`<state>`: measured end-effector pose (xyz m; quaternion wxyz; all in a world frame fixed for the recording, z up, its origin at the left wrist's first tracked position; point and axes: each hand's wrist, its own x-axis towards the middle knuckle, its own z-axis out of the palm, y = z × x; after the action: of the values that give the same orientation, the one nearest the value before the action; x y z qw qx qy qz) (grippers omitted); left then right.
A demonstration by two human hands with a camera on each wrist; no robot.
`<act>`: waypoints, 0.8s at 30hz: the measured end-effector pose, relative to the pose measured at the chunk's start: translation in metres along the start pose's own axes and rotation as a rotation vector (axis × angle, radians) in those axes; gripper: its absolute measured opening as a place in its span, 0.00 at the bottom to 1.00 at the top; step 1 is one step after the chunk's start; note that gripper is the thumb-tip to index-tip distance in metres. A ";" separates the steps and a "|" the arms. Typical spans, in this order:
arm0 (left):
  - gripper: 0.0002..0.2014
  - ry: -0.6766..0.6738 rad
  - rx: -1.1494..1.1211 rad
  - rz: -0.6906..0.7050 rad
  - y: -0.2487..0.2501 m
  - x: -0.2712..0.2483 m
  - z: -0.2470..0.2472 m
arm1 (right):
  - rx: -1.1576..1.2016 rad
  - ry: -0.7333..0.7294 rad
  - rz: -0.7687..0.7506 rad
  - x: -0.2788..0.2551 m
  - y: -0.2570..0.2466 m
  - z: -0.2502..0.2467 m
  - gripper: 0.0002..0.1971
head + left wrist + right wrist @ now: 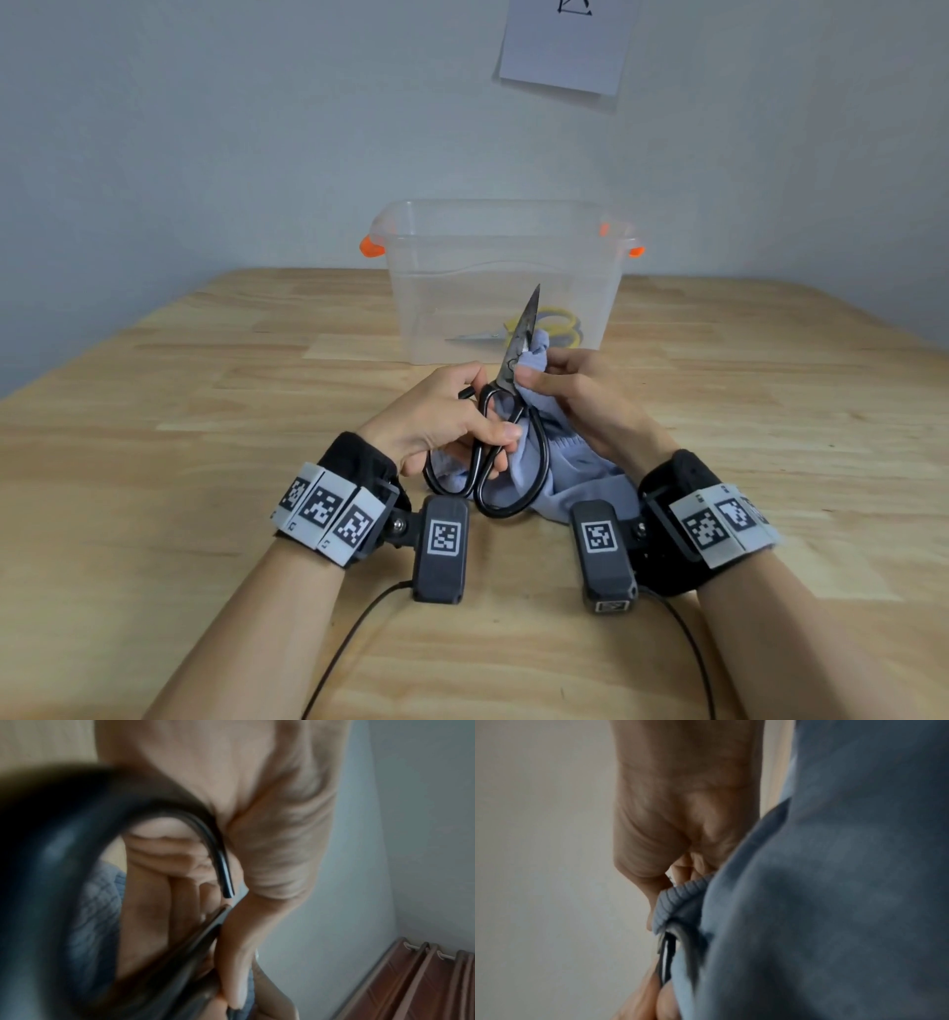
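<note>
Black-handled scissors (508,411) with a dark, worn blade point up and away from me above the wooden table (205,411). My left hand (452,416) grips them near the pivot, its fingers curled round the handle loops (221,866). My right hand (570,395) pinches a pale blue cloth (539,462) against the right side of the blade. The cloth (834,882) hangs down behind the handles to the table. Both blades lie together.
A clear plastic bin (503,277) with orange latches stands at the back of the table; yellow-handled scissors (554,329) lie inside it. A sheet of paper (565,46) hangs on the wall. Cables run from the wrist cameras across the near table.
</note>
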<state>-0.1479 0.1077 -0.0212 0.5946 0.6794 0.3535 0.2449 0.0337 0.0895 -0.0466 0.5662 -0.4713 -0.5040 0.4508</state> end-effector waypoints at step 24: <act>0.19 0.048 0.012 -0.020 0.000 0.001 0.002 | 0.191 0.253 -0.054 0.007 0.006 -0.001 0.08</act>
<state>-0.1462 0.1071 -0.0220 0.5843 0.6733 0.3759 0.2529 0.0353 0.0972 -0.0520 0.6793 -0.4547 -0.3960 0.4184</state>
